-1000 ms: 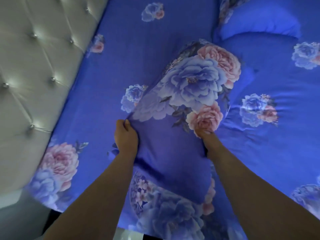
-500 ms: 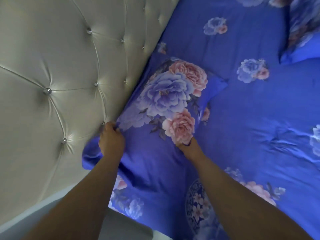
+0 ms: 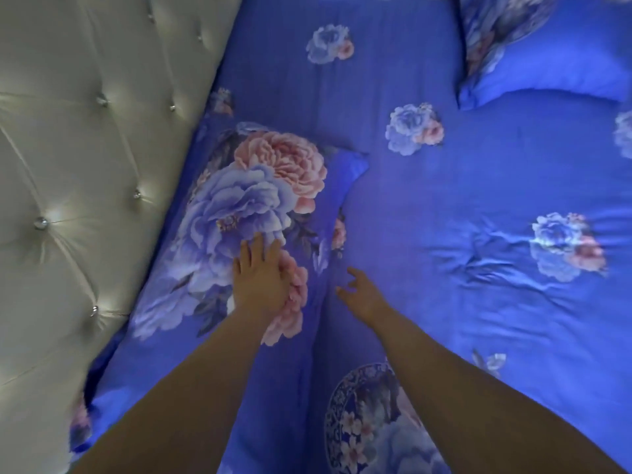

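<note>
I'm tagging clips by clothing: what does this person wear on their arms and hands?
Nothing visible. The left forearm and right forearm are bare to the frame's edge, no sleeve or cuff in view. The left hand and right hand are ungloved; no ring, watch or bracelet can be made out.

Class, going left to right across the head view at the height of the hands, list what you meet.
Tufted headboard → flowered pillow, with the left hand resting on it → right hand → creased bedspread.
</note>
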### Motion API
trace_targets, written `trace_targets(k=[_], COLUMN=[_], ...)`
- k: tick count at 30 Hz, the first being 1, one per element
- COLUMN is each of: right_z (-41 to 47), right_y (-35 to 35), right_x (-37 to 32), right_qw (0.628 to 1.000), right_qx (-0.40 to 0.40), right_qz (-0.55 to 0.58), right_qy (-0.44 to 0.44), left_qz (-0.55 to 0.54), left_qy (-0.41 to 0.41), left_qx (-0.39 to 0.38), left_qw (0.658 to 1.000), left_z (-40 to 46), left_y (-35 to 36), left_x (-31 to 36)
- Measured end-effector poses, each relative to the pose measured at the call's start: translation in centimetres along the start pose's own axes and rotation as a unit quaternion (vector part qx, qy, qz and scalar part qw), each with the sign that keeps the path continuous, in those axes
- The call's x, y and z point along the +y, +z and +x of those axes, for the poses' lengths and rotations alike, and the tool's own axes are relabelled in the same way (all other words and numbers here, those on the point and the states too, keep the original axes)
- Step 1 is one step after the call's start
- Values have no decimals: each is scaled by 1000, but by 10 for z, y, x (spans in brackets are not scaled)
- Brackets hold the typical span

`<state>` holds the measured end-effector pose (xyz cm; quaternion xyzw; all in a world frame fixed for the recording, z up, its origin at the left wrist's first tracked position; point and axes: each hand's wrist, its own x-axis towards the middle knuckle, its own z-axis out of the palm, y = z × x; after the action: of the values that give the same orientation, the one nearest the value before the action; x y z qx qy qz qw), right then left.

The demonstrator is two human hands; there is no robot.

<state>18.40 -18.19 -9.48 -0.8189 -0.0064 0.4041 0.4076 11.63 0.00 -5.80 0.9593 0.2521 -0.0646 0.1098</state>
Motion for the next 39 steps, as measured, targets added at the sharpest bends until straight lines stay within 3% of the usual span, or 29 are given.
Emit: trace_targets(k=[2, 5, 10, 16, 19, 23, 25, 27, 28, 30, 32, 34, 39], right_z=[18, 53, 112, 121, 124, 164, 201, 244, 267, 304, 336, 362, 409], right_y=[-33, -90, -182, -230, -232, -280, -321, -360, -376, -404, -427, -440, -451], right_x=[7, 25, 75, 153, 140, 95, 76, 62, 54, 32, 7, -16, -46], right_qw=[999, 992, 956, 925, 918, 893, 926, 983, 993, 953, 896, 879, 887], right_qx=[22, 59, 114, 7, -34, -74, -56, 48, 106, 165, 167, 158, 126], right_qz=[-26, -109, -270, -358, -367, -431, -364, -167, -27, 252, 408, 445, 440], right_qy=[-6, -4, -8, 124, 149, 103, 79, 52, 44, 42, 54, 60, 68], left_qz=[9, 17, -6, 47, 83, 120, 124, 111, 110, 123, 124, 121, 112], left_qy=[55, 108, 91, 62, 30, 2, -8, -21, -26, -31, -45, -64, -68], left_qx=[-11, -89, -195, -232, -257, -304, -302, -304, -304, -308, -320, -333, -335], left_qw=[998, 990, 977, 970, 962, 945, 945, 946, 946, 943, 938, 933, 933], left_z=[25, 65, 126, 209, 250, 275, 279, 281, 283, 284, 287, 289, 295], left_y=[6, 30, 83, 144, 147, 158, 166, 171, 172, 172, 173, 172, 172], left_x=[36, 95, 191, 258, 283, 306, 308, 308, 307, 308, 311, 315, 317])
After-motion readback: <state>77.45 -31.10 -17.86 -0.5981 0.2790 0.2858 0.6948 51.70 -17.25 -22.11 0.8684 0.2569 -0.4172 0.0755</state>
